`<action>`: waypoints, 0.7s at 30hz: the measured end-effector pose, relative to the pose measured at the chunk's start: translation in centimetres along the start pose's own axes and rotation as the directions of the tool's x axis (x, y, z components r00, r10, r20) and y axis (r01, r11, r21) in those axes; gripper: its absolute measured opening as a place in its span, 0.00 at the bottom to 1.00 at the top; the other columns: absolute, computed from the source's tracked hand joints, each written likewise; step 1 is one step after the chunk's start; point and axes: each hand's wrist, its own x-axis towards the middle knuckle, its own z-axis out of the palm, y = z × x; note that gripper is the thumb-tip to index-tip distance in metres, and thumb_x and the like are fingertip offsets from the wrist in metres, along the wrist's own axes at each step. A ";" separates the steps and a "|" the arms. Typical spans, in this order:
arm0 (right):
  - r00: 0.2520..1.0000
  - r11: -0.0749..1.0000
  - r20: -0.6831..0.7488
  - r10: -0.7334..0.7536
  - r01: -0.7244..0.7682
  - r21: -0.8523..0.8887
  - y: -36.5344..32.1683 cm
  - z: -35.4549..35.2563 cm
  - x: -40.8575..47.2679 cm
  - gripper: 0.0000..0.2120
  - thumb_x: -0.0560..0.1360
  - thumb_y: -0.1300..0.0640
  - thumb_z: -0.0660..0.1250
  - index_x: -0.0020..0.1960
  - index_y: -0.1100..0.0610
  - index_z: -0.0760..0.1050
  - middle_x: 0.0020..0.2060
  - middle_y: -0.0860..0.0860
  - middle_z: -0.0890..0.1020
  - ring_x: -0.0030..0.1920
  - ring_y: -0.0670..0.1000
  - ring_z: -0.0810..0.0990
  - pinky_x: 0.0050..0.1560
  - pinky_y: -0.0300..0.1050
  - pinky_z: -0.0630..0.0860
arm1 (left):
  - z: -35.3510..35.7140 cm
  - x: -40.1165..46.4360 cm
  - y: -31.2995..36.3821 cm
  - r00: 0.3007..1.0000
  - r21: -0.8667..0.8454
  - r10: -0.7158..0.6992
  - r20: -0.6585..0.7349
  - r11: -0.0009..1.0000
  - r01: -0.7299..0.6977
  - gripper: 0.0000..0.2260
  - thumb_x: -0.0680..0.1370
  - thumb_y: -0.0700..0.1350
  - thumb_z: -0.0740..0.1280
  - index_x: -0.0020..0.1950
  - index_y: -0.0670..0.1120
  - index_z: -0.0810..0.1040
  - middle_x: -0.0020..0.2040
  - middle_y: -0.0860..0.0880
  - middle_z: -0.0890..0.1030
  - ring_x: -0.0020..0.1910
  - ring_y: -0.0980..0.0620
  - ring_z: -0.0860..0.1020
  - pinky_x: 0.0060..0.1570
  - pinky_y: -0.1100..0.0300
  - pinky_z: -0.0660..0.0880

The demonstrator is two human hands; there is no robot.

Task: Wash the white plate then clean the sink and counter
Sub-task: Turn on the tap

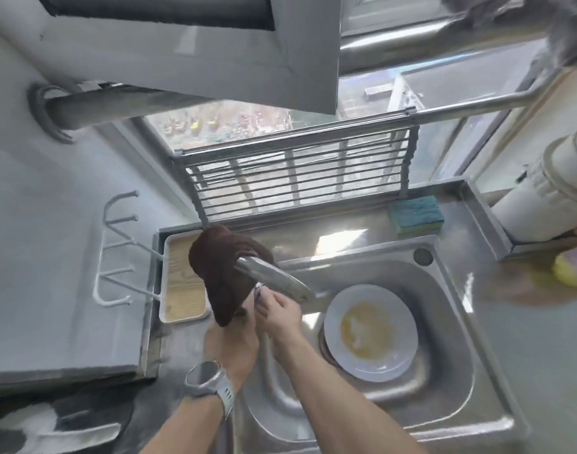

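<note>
A: What takes up the most room?

B: The counter (526, 355), steel, with the sink (444, 398) set into it. The basin's long axis runs from the near edge toward the window.

A: And the plate?

B: The plate (370, 332) lies in the sink, at the far part of the basin, face up and tilted a little, its far rim near the spout's tip. Being round, it has no long axis to speak of. A yellow greasy smear covers its middle.

A: What is over it?

B: The tap (274, 278), a steel spout that slants from upper left down to lower right, its tip pointing toward the plate. A brown cloth (221, 273) hangs draped over the spout's far end and down its left side.

A: The hands?

B: Both are at the tap's base, under the spout. The left hand (231, 345), with a grey watch (210, 381) on the wrist, reaches up beneath the cloth; its fingers are hidden, so I cannot tell its grip. The right hand (282, 319) has its fingers curled at something by the base, partly hidden by the spout; I cannot tell what it grips, if anything.

A: Smaller things?

B: A tray (182, 280) left of the tap, and a blue sponge (415, 215) on the far ledge, well apart from the plate.
</note>
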 end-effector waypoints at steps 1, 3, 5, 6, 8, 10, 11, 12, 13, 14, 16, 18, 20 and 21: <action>1.000 0.999 0.023 -0.003 0.002 0.047 0.2 -0.4 0.1 0.14 0.75 0.58 0.73 0.58 0.66 0.81 0.50 0.64 0.85 0.49 0.58 0.86 0.41 0.43 0.82 | 0.0 0.1 -0.2 1.000 0.000 0.009 0.023 1.000 -0.009 0.21 0.79 0.50 0.51 0.61 0.47 0.81 0.58 0.45 0.85 0.58 0.40 0.82 0.52 0.53 0.76; 0.998 0.993 0.051 -0.038 0.033 0.112 0.6 -0.9 0.2 0.19 0.72 0.58 0.77 0.58 0.68 0.81 0.52 0.67 0.84 0.49 0.58 0.85 0.43 0.42 0.81 | -0.5 0.0 -0.2 0.990 0.103 -0.047 0.135 0.994 0.033 0.17 0.82 0.47 0.54 0.62 0.47 0.80 0.58 0.46 0.84 0.57 0.42 0.82 0.45 0.56 0.69; 0.995 0.987 0.081 -0.064 0.051 0.152 0.5 -1.0 0.3 0.26 0.65 0.55 0.81 0.57 0.68 0.81 0.52 0.67 0.84 0.50 0.58 0.84 0.46 0.42 0.81 | -0.7 0.1 -0.2 0.977 0.113 -0.044 0.208 0.993 0.021 0.15 0.83 0.44 0.57 0.65 0.46 0.77 0.56 0.44 0.84 0.54 0.41 0.82 0.42 0.56 0.64; 0.995 0.986 0.082 -0.060 0.046 0.159 0.5 -1.1 0.5 0.26 0.64 0.56 0.82 0.57 0.69 0.81 0.52 0.67 0.84 0.49 0.57 0.84 0.47 0.42 0.81 | -0.9 0.1 -0.2 0.980 0.115 -0.004 0.197 0.993 -0.019 0.15 0.82 0.42 0.59 0.67 0.45 0.77 0.55 0.43 0.84 0.52 0.41 0.83 0.41 0.55 0.63; 0.996 0.985 0.071 -0.060 0.047 0.166 0.3 -1.3 0.6 0.22 0.68 0.60 0.80 0.57 0.70 0.81 0.50 0.67 0.84 0.47 0.56 0.86 0.46 0.41 0.81 | -0.8 0.1 -0.4 0.982 0.129 0.063 0.178 0.988 -0.087 0.17 0.76 0.37 0.67 0.64 0.43 0.79 0.48 0.42 0.86 0.46 0.43 0.85 0.38 0.55 0.68; 0.996 0.983 0.054 -0.065 0.054 0.174 0.2 -1.3 0.5 0.18 0.70 0.63 0.78 0.56 0.70 0.81 0.49 0.66 0.85 0.47 0.56 0.86 0.45 0.41 0.81 | -0.6 0.3 -0.5 0.975 0.216 0.119 0.190 0.963 -0.160 0.20 0.67 0.34 0.73 0.59 0.40 0.83 0.43 0.42 0.87 0.40 0.44 0.86 0.38 0.55 0.76; 0.997 0.983 0.043 -0.069 0.061 0.171 0.1 -1.2 0.4 0.17 0.70 0.63 0.77 0.56 0.70 0.81 0.49 0.66 0.85 0.48 0.57 0.86 0.45 0.41 0.82 | -0.9 0.2 -0.3 0.967 0.228 0.114 0.226 0.959 -0.167 0.19 0.69 0.34 0.72 0.59 0.40 0.82 0.45 0.42 0.87 0.43 0.43 0.86 0.37 0.54 0.76; 0.997 0.983 0.034 -0.074 0.068 0.169 0.1 -1.2 0.4 0.17 0.70 0.64 0.77 0.55 0.70 0.81 0.49 0.66 0.85 0.48 0.57 0.86 0.45 0.41 0.82 | -1.3 0.0 0.1 0.963 0.232 0.092 0.255 0.961 -0.153 0.16 0.74 0.35 0.68 0.62 0.40 0.81 0.49 0.40 0.86 0.46 0.40 0.85 0.37 0.54 0.72; 0.997 0.983 0.030 -0.075 0.069 0.170 0.1 -1.1 0.3 0.16 0.70 0.64 0.77 0.55 0.70 0.81 0.49 0.66 0.85 0.48 0.57 0.86 0.45 0.41 0.82 | -1.2 0.0 0.1 0.953 0.217 0.056 0.297 0.968 -0.124 0.15 0.77 0.36 0.65 0.63 0.40 0.80 0.51 0.39 0.85 0.48 0.38 0.84 0.39 0.54 0.67; 0.997 0.983 0.023 -0.073 0.068 0.171 0.1 -1.0 0.2 0.16 0.70 0.64 0.77 0.55 0.70 0.81 0.49 0.66 0.85 0.49 0.58 0.86 0.45 0.42 0.82 | -1.3 0.1 0.1 0.958 0.184 0.058 0.279 0.976 -0.113 0.14 0.78 0.36 0.64 0.63 0.39 0.80 0.50 0.38 0.85 0.48 0.36 0.84 0.39 0.54 0.64; 0.997 0.982 0.017 -0.077 0.072 0.173 0.3 -1.0 0.3 0.17 0.70 0.62 0.78 0.55 0.69 0.82 0.49 0.65 0.85 0.51 0.59 0.86 0.47 0.43 0.82 | -1.7 0.0 0.4 0.963 0.209 0.075 0.259 0.969 -0.131 0.12 0.75 0.34 0.69 0.58 0.37 0.82 0.44 0.37 0.85 0.42 0.36 0.84 0.35 0.54 0.66; 0.997 0.979 0.009 -0.079 0.075 0.190 0.4 -0.9 0.2 0.17 0.70 0.62 0.78 0.55 0.68 0.82 0.49 0.65 0.85 0.51 0.60 0.86 0.48 0.44 0.82 | -1.2 0.3 0.1 0.968 0.291 0.119 0.223 0.939 -0.182 0.17 0.63 0.33 0.77 0.52 0.36 0.84 0.33 0.39 0.84 0.31 0.39 0.83 0.28 0.55 0.74; 0.995 0.973 0.000 -0.095 0.093 0.211 0.5 -0.8 0.0 0.15 0.71 0.62 0.77 0.55 0.69 0.82 0.50 0.67 0.84 0.50 0.59 0.85 0.48 0.45 0.82 | -0.6 0.5 -0.3 0.971 0.317 0.150 0.188 0.926 -0.204 0.23 0.58 0.33 0.77 0.53 0.37 0.84 0.32 0.41 0.84 0.28 0.41 0.83 0.27 0.58 0.77; 0.995 0.970 -0.005 -0.103 0.101 0.223 0.4 -0.8 0.0 0.15 0.71 0.62 0.77 0.54 0.70 0.82 0.51 0.68 0.84 0.49 0.58 0.85 0.48 0.45 0.82 | -0.3 0.6 -0.7 0.971 0.337 0.169 0.168 0.916 -0.217 0.23 0.60 0.33 0.75 0.55 0.37 0.84 0.36 0.41 0.86 0.31 0.41 0.84 0.29 0.57 0.79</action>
